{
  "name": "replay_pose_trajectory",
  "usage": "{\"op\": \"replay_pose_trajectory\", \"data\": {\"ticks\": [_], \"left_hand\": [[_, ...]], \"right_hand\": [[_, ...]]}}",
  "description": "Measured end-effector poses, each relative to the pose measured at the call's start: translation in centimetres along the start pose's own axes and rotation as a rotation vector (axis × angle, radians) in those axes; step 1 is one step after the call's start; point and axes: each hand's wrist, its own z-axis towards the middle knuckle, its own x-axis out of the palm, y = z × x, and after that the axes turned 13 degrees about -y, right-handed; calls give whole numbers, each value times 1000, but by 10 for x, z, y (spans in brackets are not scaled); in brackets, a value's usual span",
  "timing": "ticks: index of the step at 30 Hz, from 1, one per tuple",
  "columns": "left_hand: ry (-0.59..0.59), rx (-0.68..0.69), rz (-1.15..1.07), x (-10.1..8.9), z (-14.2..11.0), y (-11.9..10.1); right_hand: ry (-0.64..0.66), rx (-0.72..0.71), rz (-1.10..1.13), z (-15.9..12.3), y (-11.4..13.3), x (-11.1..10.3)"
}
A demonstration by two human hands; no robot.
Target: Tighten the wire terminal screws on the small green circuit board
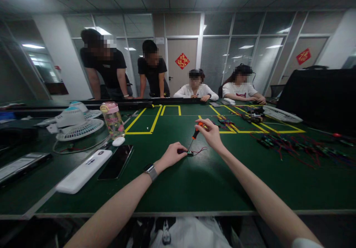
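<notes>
Pinching the screwdriver (pixel 195 134) by its handle, the right hand (pixel 210 132) sits at one o'clock from the small board (pixel 190 153); the blade slants down to it, though whether the tip touches cannot be told. At the board's nine o'clock, the left hand (pixel 172 154) has thumb and fingers closed on its near end. The board is on the green table (pixel 178 192), thin wires (pixel 200 151) trailing toward three o'clock. Farther out lie a black phone (pixel 116 162) at nine, a bottle (pixel 113 121) at ten and more wired boards (pixel 269 141) at three.
</notes>
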Motion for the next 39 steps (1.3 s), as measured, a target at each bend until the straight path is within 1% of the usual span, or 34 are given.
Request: {"op": "replay_pose_trajectory", "data": {"ticks": [3, 7, 9, 14, 17, 19, 22, 25, 28, 32, 34, 36, 39], "left_hand": [[3, 5, -7, 1, 0, 2], [1, 6, -9, 3, 1, 6], [3, 8, -9, 3, 1, 7], [3, 17, -12, 4, 1, 11], [8, 18, -19, 4, 1, 11], [5, 21, -22, 3, 1, 10], [1, 29, -26, 3, 1, 10], [0, 31, -40, 3, 1, 10], [-1, 14, -37, 4, 2, 9], [-3, 7, -28, 4, 2, 9], [-4, 8, -30, 4, 2, 9], [-3, 11, -30, 4, 2, 10], [-3, 14, -26, 4, 2, 9]], "right_hand": [[43, 8, 42, -1, -5, -2], [95, 154, 184, 0, -8, -3], [77, 176, 172, 1, -8, -4], [-30, 44, -2, 2, -5, -5], [-1, 22, 15, 0, -4, -6], [61, 69, 107, -2, -3, -6], [140, 186, 280, -3, 0, -3], [137, 238, 323, -4, 2, -1], [102, 203, 225, -1, 1, -2], [41, 60, 64, 3, 1, -4], [17, 21, 18, 3, 1, -4], [27, 13, 13, 3, 2, -3], [105, 45, 105, 1, 2, -2]]}}
